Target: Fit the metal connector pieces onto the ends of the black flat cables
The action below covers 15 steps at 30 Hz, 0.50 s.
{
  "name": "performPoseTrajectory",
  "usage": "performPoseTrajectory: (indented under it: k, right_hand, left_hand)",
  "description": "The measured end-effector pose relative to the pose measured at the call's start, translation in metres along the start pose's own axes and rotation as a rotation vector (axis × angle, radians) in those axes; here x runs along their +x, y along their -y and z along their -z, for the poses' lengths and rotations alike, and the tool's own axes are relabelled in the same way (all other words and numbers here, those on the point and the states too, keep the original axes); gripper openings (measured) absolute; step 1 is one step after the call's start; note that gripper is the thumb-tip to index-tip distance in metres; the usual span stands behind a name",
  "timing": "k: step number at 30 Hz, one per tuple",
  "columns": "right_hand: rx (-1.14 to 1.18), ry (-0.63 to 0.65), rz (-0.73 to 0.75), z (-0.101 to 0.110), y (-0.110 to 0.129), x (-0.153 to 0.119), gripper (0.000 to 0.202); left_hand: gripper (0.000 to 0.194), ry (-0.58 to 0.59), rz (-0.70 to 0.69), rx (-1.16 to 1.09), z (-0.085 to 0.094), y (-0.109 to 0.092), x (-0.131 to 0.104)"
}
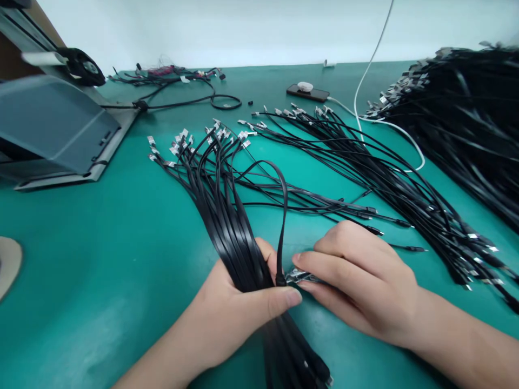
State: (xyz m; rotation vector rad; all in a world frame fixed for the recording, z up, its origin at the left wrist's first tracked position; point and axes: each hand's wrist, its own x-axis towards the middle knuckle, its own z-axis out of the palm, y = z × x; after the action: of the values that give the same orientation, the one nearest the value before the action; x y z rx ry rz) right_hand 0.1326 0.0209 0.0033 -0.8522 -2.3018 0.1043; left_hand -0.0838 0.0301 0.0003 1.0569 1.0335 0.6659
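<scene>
Black cable bundle (227, 232), loose cables (389, 181) beside, phone (318, 95) beyond

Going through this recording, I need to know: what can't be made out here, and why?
All in the head view:
Left hand: most fingers hidden behind the held bundle of cables.
Shiny piece: partly covered by the right hand, so its full shape is unclear.
Held bundle's near end: blurred, partly cut off by the bottom edge.
Large cable pile: cut off by the right edge.
Pale object: cut off by the left edge.
</scene>
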Motion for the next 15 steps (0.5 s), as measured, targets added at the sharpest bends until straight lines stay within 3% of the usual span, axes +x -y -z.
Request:
performPoseTrajectory:
  k: [15]
  right_hand:
    - [-0.035, 0.031, 0.005, 0.0013, -0.0008, 0.0027, 0.016]
  left_hand:
    - [0.034, 0.064, 0.059, -0.091, -0.0008, -0.0026, 0.0007]
